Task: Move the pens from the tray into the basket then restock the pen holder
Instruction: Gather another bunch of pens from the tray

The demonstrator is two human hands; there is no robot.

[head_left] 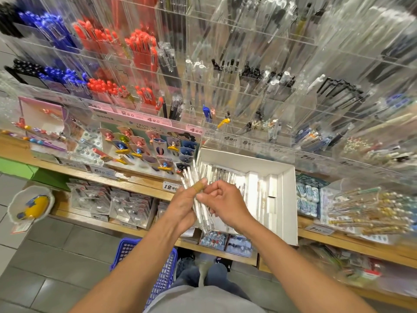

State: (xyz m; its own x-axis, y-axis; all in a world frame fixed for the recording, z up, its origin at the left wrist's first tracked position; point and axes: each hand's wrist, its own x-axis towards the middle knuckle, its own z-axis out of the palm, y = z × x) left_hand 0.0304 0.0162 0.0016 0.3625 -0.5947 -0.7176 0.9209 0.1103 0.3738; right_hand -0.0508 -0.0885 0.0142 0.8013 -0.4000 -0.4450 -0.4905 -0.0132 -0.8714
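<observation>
My left hand [184, 205], with a plaster on the thumb, grips a bundle of clear pens [190, 177] that stands nearly upright in front of the shelf. My right hand [225, 203] pinches the same bundle from the right, fingers curled around the barrels. Just behind the hands lies a white cardboard tray [288, 199] holding more clear pens [222, 175] and white boxes. A blue plastic basket [165, 274] sits on the floor under my left forearm, partly hidden by it. Clear acrylic pen holders [225, 98] fill the wall above the tray.
Blue, red and black pens fill the upper left compartments [140, 48]. Carded novelty items [140, 145] stand left of the tray, packets on the lower wooden shelf [112, 204]. Gold-tipped pens [370, 211] lie at the right. My legs and grey floor tiles are below.
</observation>
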